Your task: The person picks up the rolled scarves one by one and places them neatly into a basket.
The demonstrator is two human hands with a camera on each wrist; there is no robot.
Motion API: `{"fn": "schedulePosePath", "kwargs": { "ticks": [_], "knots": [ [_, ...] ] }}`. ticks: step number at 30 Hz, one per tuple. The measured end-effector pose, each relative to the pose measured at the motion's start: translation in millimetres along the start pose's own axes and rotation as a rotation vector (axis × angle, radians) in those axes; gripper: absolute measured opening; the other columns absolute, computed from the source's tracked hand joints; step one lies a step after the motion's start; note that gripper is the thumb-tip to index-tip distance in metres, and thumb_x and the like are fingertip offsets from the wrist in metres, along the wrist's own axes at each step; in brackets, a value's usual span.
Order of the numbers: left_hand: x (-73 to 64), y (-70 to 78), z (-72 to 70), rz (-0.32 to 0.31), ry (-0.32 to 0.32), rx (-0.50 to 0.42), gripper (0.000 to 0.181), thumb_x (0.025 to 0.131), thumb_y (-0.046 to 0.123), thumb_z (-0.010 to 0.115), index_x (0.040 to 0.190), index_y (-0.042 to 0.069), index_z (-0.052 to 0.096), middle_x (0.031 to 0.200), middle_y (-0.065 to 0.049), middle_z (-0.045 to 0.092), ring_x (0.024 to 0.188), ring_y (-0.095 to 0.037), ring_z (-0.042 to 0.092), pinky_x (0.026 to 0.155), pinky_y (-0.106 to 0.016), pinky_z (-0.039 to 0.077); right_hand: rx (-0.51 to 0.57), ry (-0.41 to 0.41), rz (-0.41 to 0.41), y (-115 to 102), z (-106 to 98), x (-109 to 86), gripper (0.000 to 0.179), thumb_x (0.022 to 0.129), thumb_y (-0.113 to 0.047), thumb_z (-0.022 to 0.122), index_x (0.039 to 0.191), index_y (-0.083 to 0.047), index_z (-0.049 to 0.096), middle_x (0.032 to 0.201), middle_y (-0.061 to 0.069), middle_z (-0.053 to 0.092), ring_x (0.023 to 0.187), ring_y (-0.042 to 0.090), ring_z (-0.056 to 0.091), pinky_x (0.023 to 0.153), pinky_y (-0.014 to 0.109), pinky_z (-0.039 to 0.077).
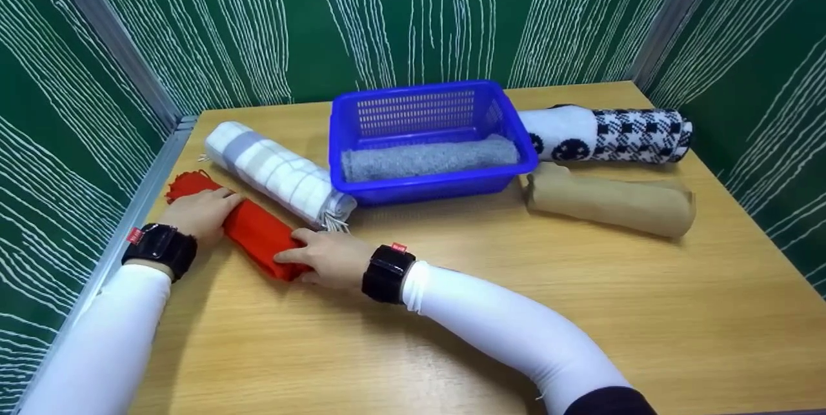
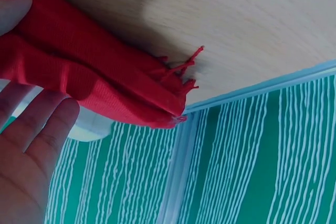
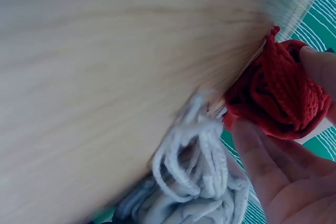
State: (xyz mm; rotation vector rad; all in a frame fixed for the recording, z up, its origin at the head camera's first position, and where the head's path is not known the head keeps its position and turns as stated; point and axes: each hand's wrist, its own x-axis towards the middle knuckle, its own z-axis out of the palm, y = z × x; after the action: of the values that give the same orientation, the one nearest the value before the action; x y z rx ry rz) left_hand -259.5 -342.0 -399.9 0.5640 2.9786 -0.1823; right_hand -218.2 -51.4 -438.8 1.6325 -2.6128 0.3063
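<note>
A rolled red scarf [image 1: 258,232] with a fringed end lies slantwise at the left of the table. My left hand [image 1: 199,213] grips it near the fringed far end; in the left wrist view the thumb [image 2: 13,14] is on one side of the roll and the fingers on the other. At the near end, my right hand [image 1: 337,258] holds the scarf between thumb and fingers, and the right wrist view shows the coiled end [image 3: 278,90]. Just beyond it lies a rolled white-and-grey checked scarf [image 1: 274,170], its pale fringe [image 3: 194,156] close to my right fingers.
A blue plastic basket [image 1: 426,192] at the back middle holds a rolled grey cloth [image 1: 429,158]. Right of it lie a black-and-white patterned roll [image 1: 635,135] and a tan roll [image 1: 610,204]. Green walls with white lines [image 1: 439,15] enclose the wooden table [image 1: 490,241].
</note>
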Motion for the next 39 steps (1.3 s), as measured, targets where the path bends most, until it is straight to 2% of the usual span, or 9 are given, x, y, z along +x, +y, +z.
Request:
{"fn": "schedulePosePath", "kwargs": {
  "ticks": [6, 10, 14, 18, 22, 26, 32, 36, 39],
  "knots": [
    [-1.3, 0.0, 0.5, 0.006, 0.01, 0.019, 0.05, 0.09, -0.004, 0.071, 0.139, 0.004, 0.067, 0.132, -0.027, 0.07, 0.116, -0.047, 0.069, 0.1, -0.068, 0.058, -0.006, -0.013, 0.013, -2, -1, 1.9, 0.045, 0.105, -0.027, 0.074, 0.15, -0.029, 0.067, 0.152, 0.016, 0.06, 0.123, 0.029, 0.074, 0.11, 0.033, 0.059],
    [-1.7, -0.2, 0.4, 0.013, 0.003, 0.035, 0.05, 0.088, 0.001, 0.079, 0.136, 0.004, 0.068, 0.128, -0.025, 0.071, 0.112, -0.046, 0.069, 0.098, -0.068, 0.059, 0.015, -0.028, 0.029, -1, -1, 1.1, 0.047, 0.105, -0.024, 0.074, 0.151, -0.026, 0.067, 0.151, 0.015, 0.06, 0.121, 0.029, 0.074, 0.11, 0.034, 0.059],
    [-2.2, -0.5, 0.2, 0.03, 0.008, 0.057, 0.05, 0.085, 0.005, 0.085, 0.133, 0.005, 0.07, 0.126, -0.024, 0.072, 0.111, -0.045, 0.069, 0.097, -0.069, 0.059, 0.028, -0.042, 0.035, -1, -1, -0.7, 0.049, 0.104, -0.029, 0.075, 0.152, -0.023, 0.065, 0.151, 0.015, 0.06, 0.121, 0.029, 0.073, 0.111, 0.034, 0.058],
    [-4.3, 0.8, -1.0, 0.047, 0.014, 0.053, 0.047, 0.084, 0.006, 0.085, 0.129, 0.008, 0.072, 0.121, -0.022, 0.072, 0.108, -0.044, 0.068, 0.096, -0.067, 0.059, 0.034, -0.049, 0.031, 2, -4, -4.0, 0.046, 0.105, -0.03, 0.074, 0.149, -0.021, 0.067, 0.147, 0.014, 0.063, 0.12, 0.028, 0.073, 0.112, 0.034, 0.057],
    [-6.3, 4.9, -3.2, 0.054, 0.008, 0.036, 0.045, 0.083, 0.009, 0.084, 0.126, 0.011, 0.073, 0.114, -0.019, 0.07, 0.101, -0.04, 0.067, 0.092, -0.065, 0.06, 0.029, -0.038, 0.016, 4, -8, -7.5, 0.038, 0.106, -0.027, 0.069, 0.143, -0.02, 0.071, 0.138, 0.013, 0.067, 0.115, 0.026, 0.073, 0.107, 0.034, 0.059],
    [-7.5, 9.3, -5.7, 0.046, -0.007, 0.019, 0.046, 0.082, 0.012, 0.085, 0.127, 0.014, 0.074, 0.111, -0.017, 0.07, 0.097, -0.037, 0.067, 0.089, -0.063, 0.06, 0.023, -0.04, 0.005, 3, -12, -8.4, 0.039, 0.109, -0.037, 0.064, 0.145, -0.021, 0.069, 0.137, 0.013, 0.068, 0.113, 0.025, 0.073, 0.102, 0.035, 0.061],
    [-7.8, 13.5, -6.9, 0.047, -0.034, -0.003, 0.045, 0.083, 0.015, 0.086, 0.126, 0.016, 0.074, 0.108, -0.014, 0.069, 0.094, -0.033, 0.064, 0.086, -0.059, 0.06, 0.065, -0.072, 0.069, -1, -15, -6.8, 0.06, 0.108, -0.061, 0.055, 0.154, -0.023, 0.061, 0.147, 0.018, 0.063, 0.121, 0.029, 0.071, 0.107, 0.041, 0.059],
    [-7.5, 18.9, -8.6, 0.066, -0.028, -0.003, 0.045, 0.082, 0.017, 0.088, 0.125, 0.015, 0.074, 0.107, -0.014, 0.067, 0.092, -0.032, 0.063, 0.084, -0.058, 0.06, 0.059, -0.053, 0.127, -3, -14, -1.7, 0.063, 0.109, -0.06, 0.053, 0.159, -0.022, 0.055, 0.146, 0.018, 0.065, 0.122, 0.03, 0.072, 0.108, 0.042, 0.059],
    [-6.8, 22.0, -10.6, 0.078, -0.021, -0.01, 0.044, 0.081, 0.016, 0.088, 0.123, 0.014, 0.074, 0.106, -0.013, 0.063, 0.087, -0.031, 0.062, 0.081, -0.055, 0.059, 0.024, -0.051, 0.174, -5, -13, 3.7, 0.062, 0.109, -0.054, 0.059, 0.159, -0.019, 0.052, 0.139, 0.016, 0.068, 0.116, 0.027, 0.073, 0.102, 0.041, 0.061]
  ]
}}
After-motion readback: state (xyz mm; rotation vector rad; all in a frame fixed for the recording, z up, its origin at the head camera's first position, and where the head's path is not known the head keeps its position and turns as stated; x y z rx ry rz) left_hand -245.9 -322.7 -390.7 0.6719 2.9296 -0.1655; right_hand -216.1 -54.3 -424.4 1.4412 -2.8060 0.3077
